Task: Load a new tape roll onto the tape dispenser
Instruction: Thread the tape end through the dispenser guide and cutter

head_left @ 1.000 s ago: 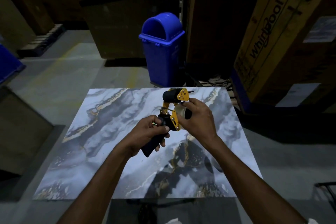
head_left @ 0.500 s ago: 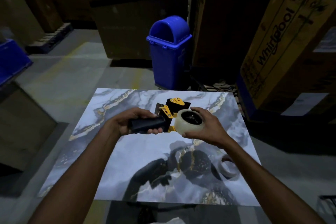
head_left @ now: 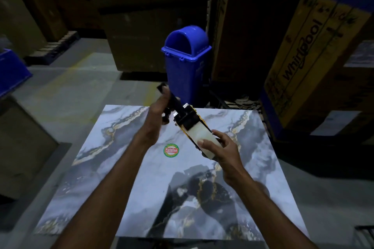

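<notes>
The dispenser [head_left: 187,118] is gripped by its handle in the left hand [head_left: 156,115]; the roll [head_left: 203,137], light, rigid and probably slick, is pinched at its rim by right-hand fingers [head_left: 202,142].

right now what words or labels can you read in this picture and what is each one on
"Patelsa": round green and red sticker on the marble tabletop.
"Whirlpool": running up the side of the tall cardboard box on the right.
Small handling symbols near that box's top: too blurred to read.
White paper labels on the boxes at right: too dim to read.
</notes>
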A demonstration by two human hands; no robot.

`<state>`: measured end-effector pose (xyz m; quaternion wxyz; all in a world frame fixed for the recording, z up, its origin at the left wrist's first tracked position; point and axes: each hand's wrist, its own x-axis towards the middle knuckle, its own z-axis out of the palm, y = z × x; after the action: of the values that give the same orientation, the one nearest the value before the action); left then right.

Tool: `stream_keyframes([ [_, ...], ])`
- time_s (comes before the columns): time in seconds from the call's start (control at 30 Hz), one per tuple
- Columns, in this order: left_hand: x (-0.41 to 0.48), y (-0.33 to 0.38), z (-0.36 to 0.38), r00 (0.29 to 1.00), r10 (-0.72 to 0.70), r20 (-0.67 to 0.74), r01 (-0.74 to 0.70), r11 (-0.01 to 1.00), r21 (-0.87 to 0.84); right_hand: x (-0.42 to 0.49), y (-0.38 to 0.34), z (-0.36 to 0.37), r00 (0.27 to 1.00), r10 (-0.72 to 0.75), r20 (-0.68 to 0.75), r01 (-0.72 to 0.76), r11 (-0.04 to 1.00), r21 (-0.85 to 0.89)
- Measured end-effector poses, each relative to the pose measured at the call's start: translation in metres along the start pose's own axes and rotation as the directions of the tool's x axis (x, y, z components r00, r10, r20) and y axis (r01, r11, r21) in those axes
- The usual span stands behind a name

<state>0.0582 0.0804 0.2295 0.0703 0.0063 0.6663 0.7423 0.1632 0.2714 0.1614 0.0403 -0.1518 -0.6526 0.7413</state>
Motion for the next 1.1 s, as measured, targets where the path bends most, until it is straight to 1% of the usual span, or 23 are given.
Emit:
stream_keyframes([
  [0.07,0.001,-0.004,0.015,0.985,0.158,-0.069,-0.152,0.985,0.076,-0.008,-0.005,0.004,0.999,-0.017,0.047,0.015,0.998,0.061],
  [0.1,0.002,-0.005,0.022,0.977,0.191,-0.095,-0.185,0.98,0.066,-0.011,-0.006,0.006,0.996,-0.032,0.08,0.026,0.996,0.081],
  [0.13,0.002,-0.006,0.028,0.974,0.192,-0.116,-0.19,0.981,0.03,-0.014,-0.006,0.009,0.993,-0.048,0.112,0.037,0.995,0.096],
  [0.2,0.004,-0.003,0.036,0.98,0.149,-0.132,-0.154,0.988,-0.028,-0.018,-0.009,0.01,0.985,-0.072,0.154,0.058,0.994,0.095],
  [0.27,0.008,0.001,0.038,0.987,0.128,-0.099,-0.132,0.991,-0.033,-0.019,-0.013,0.008,0.978,-0.087,0.189,0.078,0.995,0.055],
  [0.4,0.018,0.007,0.045,0.993,0.119,-0.009,-0.119,0.993,0.018,-0.018,-0.02,0.002,0.949,-0.089,0.301,0.109,0.993,-0.05],
  [0.47,0.02,0.007,0.05,0.994,0.097,0.048,-0.099,0.994,0.034,-0.019,-0.021,0.003,0.942,-0.119,0.313,0.152,0.985,-0.081],
  [0.53,0.02,0.007,0.053,0.992,0.086,0.095,-0.088,0.996,0.013,-0.023,-0.02,0.005,0.937,-0.154,0.314,0.191,0.977,-0.093],
  [0.6,0.018,0.004,0.051,0.987,0.097,0.125,-0.095,0.995,-0.018,-0.025,-0.018,0.006,0.936,-0.158,0.316,0.193,0.978,-0.084],
  [0.67,0.015,0.0,0.05,0.985,0.108,0.132,-0.099,0.992,-0.073,-0.027,-0.018,0.006,0.929,-0.162,0.333,0.208,0.972,-0.107],
  [0.73,0.013,-0.002,0.051,0.989,0.096,0.116,-0.078,0.986,-0.148,-0.026,-0.02,0.006,0.909,-0.173,0.379,0.247,0.956,-0.156],
  [0.83,0.013,-0.002,0.054,0.997,0.047,0.066,-0.032,0.977,-0.21,-0.022,-0.026,0.003,0.875,-0.187,0.447,0.326,0.909,-0.258],
  [0.9,0.014,0.001,0.054,0.997,0.033,0.069,-0.02,0.982,-0.188,-0.02,-0.034,0.001,0.87,-0.197,0.452,0.374,0.861,-0.345],
  [1.0,0.016,0.004,0.053,0.994,0.031,0.105,-0.016,0.99,-0.141,-0.017,-0.043,-0.001,0.856,-0.267,0.442,0.475,0.743,-0.471],
  [1.1,0.018,0.003,0.053,0.995,0.03,0.1,-0.02,0.995,-0.094,-0.016,-0.049,-0.002,0.836,-0.289,0.467,0.522,0.681,-0.513],
])
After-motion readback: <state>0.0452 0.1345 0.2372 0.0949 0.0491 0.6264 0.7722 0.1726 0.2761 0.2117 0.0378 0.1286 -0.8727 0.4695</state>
